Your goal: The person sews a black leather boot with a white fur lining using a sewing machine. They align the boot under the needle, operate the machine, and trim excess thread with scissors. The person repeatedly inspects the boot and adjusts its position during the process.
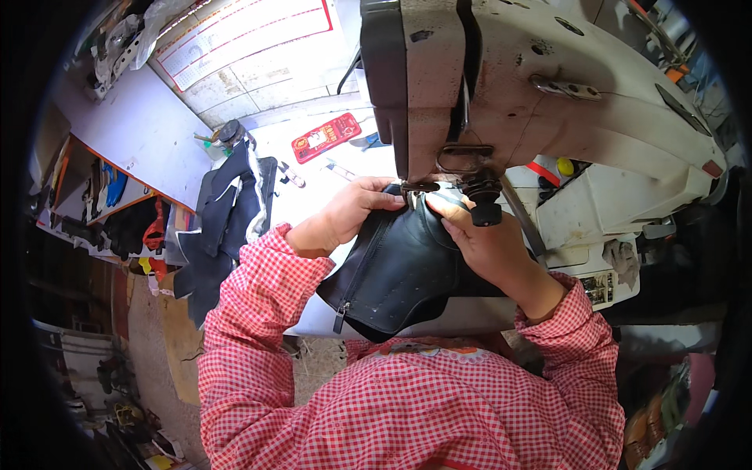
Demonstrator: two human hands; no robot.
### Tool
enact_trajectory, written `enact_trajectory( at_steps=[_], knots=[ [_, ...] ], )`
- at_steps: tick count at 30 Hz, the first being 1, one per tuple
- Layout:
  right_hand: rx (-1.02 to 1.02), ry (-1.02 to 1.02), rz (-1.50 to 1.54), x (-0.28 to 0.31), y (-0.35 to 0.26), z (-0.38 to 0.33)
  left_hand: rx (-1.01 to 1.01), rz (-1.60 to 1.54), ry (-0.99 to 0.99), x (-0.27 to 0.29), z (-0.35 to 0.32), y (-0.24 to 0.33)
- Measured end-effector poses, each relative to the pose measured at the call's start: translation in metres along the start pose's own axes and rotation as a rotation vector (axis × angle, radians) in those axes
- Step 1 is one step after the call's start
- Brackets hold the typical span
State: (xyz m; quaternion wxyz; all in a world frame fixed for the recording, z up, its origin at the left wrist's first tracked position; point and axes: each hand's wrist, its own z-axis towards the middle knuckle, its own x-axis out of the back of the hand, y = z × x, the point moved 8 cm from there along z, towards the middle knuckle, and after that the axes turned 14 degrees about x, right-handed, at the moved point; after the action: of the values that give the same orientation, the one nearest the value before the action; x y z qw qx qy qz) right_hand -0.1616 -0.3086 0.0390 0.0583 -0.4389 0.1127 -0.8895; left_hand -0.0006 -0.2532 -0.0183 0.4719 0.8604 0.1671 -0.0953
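Observation:
A black leather piece with a zipper down its left side lies on the white sewing table, its far end under the needle of a big off-white sewing machine. My left hand grips the leather's upper left edge beside the presser foot. On the right side of the leather, my right hand presses and pinches it just below the machine's black knob. Both sleeves are red-and-white check.
A stack of dark cut leather pieces lies at the table's left edge. A red flat packet, small tools and a glue pot sit further back. Shelves with shoes stand at the left. A cloth rag lies right of the machine.

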Motion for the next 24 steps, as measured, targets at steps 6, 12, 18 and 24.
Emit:
enact_trajectory(
  at_steps=[6, 12, 18, 24],
  knots=[
    [-0.067, -0.079, 0.001, -0.003, -0.004, -0.002, 0.02, 0.127, 0.009, -0.004, -0.005, 0.011],
    [-0.021, -0.073, -0.014, -0.002, -0.01, -0.001, -0.005, 0.38, 0.115, -0.007, -0.014, 0.022],
    [-0.015, -0.07, -0.03, -0.004, -0.009, -0.001, -0.256, 0.594, 0.093, -0.015, -0.017, 0.035],
    [-0.021, -0.065, -0.012, -0.004, -0.01, 0.001, -0.044, 0.378, 0.048, -0.001, 0.004, 0.028]
  ],
)
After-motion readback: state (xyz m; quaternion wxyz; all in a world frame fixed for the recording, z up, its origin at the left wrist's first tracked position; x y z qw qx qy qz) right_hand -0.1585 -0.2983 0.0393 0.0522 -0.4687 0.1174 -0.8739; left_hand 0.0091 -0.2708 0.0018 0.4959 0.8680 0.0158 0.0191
